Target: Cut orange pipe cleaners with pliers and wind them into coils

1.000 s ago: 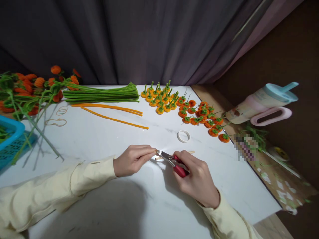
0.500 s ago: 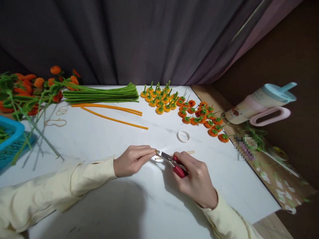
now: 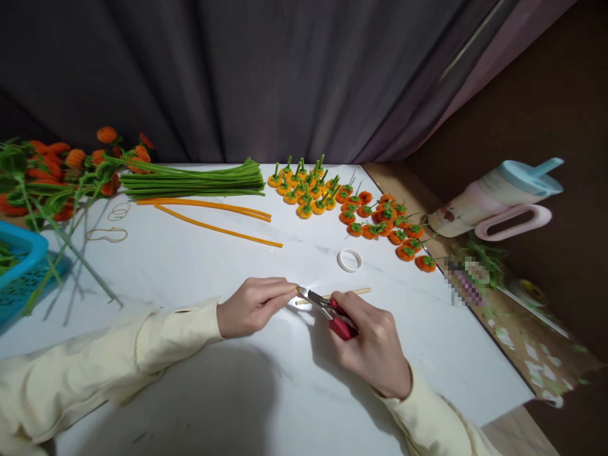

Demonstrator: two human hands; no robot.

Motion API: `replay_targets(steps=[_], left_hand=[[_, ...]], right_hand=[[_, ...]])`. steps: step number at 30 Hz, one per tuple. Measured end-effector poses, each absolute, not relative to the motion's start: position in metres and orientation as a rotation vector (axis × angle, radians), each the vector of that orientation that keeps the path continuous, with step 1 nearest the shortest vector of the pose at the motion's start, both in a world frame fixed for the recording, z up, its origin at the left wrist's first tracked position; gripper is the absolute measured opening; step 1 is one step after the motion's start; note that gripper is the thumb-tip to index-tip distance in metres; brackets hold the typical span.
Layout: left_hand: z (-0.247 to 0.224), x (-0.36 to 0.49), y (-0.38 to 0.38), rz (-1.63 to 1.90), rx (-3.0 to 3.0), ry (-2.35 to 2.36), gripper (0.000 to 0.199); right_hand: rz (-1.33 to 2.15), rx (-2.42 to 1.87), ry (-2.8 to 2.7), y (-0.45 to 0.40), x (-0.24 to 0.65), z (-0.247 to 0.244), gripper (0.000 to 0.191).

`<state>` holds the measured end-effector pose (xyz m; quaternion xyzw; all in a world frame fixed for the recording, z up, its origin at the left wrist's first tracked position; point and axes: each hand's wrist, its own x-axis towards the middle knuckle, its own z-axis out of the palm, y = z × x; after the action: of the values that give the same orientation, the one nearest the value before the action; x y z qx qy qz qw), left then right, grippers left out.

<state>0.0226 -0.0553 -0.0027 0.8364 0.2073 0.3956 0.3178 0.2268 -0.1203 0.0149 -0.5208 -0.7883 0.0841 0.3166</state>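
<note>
My right hand (image 3: pixel 373 335) is closed round the red handles of a pair of pliers (image 3: pixel 341 320), whose metal jaws point left. The jaw tips meet the fingertips of my left hand (image 3: pixel 256 307). Those fingers are pinched together on something small and brownish that is mostly hidden. Just behind the pliers a thin wooden stick (image 3: pixel 361 292) lies on the white table (image 3: pixel 199 380). A white ring (image 3: pixel 350 260), like a tape roll, lies a little beyond it.
Orange pipe cleaners (image 3: pixel 223 232) and a bundle of green pipe cleaners (image 3: pixel 194 180) lie at the back. Several small yellow (image 3: pixel 304 208) and orange pumpkins (image 3: pixel 406 253) stand right of them. A blue basket (image 3: pixel 28 250) and orange flowers (image 3: pixel 107 134) are left; a tumbler (image 3: pixel 491 196) stands right.
</note>
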Motion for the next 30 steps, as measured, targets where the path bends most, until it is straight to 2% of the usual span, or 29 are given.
replay_targets(steps=[22, 30], left_hand=[[-0.001, 0.0218, -0.0557, 1.005, 2.196, 0.552, 0.022], [-0.0008, 0.022, -0.0546, 1.006, 2.201, 0.575, 0.026]], right_hand=[[0.126, -1.33, -2.106, -0.1163, 0.2305, 0.0131, 0.022], [0.226, -1.39, -2.094, -0.1154, 0.2268, 0.0136, 0.023]])
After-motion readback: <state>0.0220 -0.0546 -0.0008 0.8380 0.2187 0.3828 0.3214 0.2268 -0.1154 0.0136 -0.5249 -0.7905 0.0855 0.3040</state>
